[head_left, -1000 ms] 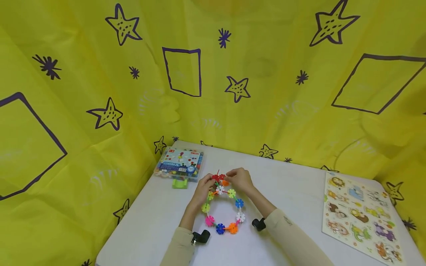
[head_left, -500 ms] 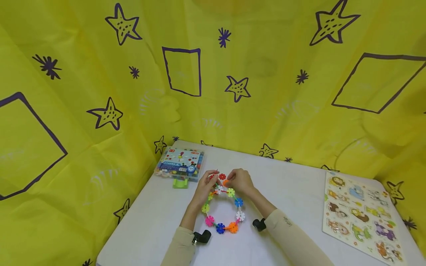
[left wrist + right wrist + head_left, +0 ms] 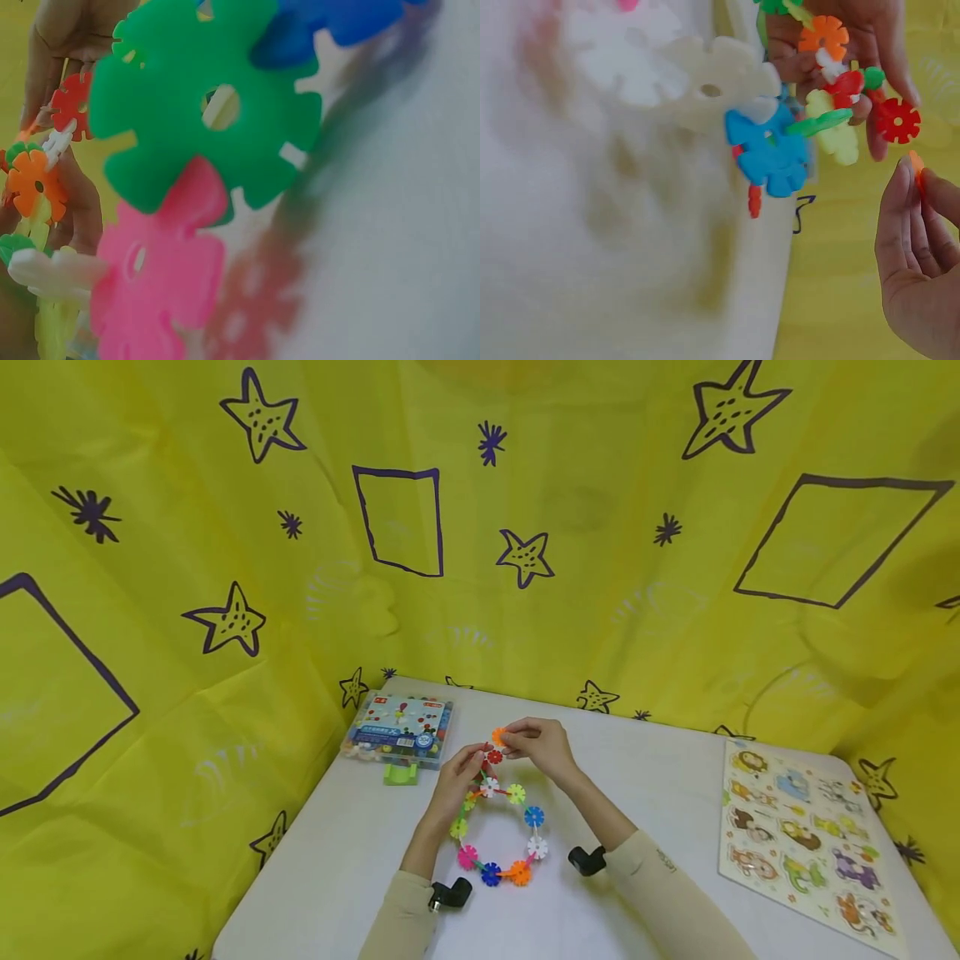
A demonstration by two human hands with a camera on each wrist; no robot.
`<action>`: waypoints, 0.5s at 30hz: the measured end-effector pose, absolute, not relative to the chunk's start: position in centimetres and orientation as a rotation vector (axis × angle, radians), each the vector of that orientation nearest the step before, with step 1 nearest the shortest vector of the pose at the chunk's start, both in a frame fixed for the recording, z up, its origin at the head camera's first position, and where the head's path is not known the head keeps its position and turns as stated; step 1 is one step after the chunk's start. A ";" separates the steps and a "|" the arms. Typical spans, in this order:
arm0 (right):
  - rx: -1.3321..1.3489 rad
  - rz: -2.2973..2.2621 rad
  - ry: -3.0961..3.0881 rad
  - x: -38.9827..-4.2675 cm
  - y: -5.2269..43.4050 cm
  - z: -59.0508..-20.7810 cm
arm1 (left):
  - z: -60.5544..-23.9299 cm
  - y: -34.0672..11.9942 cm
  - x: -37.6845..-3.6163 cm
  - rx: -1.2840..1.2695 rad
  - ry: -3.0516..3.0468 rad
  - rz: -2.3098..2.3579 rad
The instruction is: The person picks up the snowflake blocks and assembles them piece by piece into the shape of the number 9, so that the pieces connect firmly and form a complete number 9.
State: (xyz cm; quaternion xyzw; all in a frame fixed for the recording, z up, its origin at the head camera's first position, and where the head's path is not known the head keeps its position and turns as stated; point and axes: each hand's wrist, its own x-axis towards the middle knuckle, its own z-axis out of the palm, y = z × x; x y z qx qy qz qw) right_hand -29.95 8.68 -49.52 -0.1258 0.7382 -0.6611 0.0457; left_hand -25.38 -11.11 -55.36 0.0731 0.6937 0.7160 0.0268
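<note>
Pinching an orange snowflake piece (image 3: 498,737) in the right hand (image 3: 542,747), just above a ring of linked pieces (image 3: 497,831) on the white table (image 3: 660,793), gripped at its top by the left hand (image 3: 456,781)

We can't read the print on the box lid (image 3: 401,724), too small in head view. Beside the box, the left hand (image 3: 459,779) covers part of the snowflake ring (image 3: 498,827). In left wrist view the green piece (image 3: 210,112) and pink piece (image 3: 154,274) are blurred and cut off at the edges. The puzzle board (image 3: 806,839), well apart from the box, shows animals w/ details too small to tell.
</note>
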 end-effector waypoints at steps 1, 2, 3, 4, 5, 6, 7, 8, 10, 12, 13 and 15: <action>-0.396 -2.017 2.251 -29.9 8.6 -49.3 | -55.3 -11.1 -25.3 0.230 2.147 2.209; -0.406 -2.012 2.250 -29.9 8.6 -49.1 | -55.3 -11.1 -25.3 0.233 2.152 2.205; -0.409 -2.004 2.257 -29.8 8.5 -48.9 | -55.3 -11.1 -25.3 0.234 2.157 2.200; -0.409 -1.998 2.265 -29.7 8.5 -48.8 | -55.3 -11.1 -25.2 0.232 2.163 2.195; -0.409 -1.992 2.273 -29.6 8.4 -48.6 | -55.3 -11.1 -25.2 0.230 2.167 2.190; -0.404 -1.989 2.280 -29.6 8.4 -48.6 | -55.2 -11.1 -25.2 0.225 2.170 2.184; -0.399 -1.990 2.287 -29.7 8.4 -48.8 | -55.2 -11.1 -25.2 0.222 2.169 2.182; -0.392 -1.991 2.290 -29.7 8.4 -48.8 | -55.3 -11.1 -25.3 0.217 2.166 2.182; -0.388 -1.998 2.291 -29.6 8.4 -48.7 | -55.3 -11.0 -25.3 0.209 2.155 2.186; -0.390 -2.016 2.278 -29.5 8.4 -48.7 | -55.3 -11.0 -25.2 0.203 2.133 2.197; -0.393 -2.023 2.273 -29.5 8.4 -48.7 | -55.3 -11.0 -25.2 0.201 2.124 2.203; -0.406 -2.033 2.266 -29.5 8.4 -48.7 | -55.3 -11.0 -25.2 0.193 2.114 2.213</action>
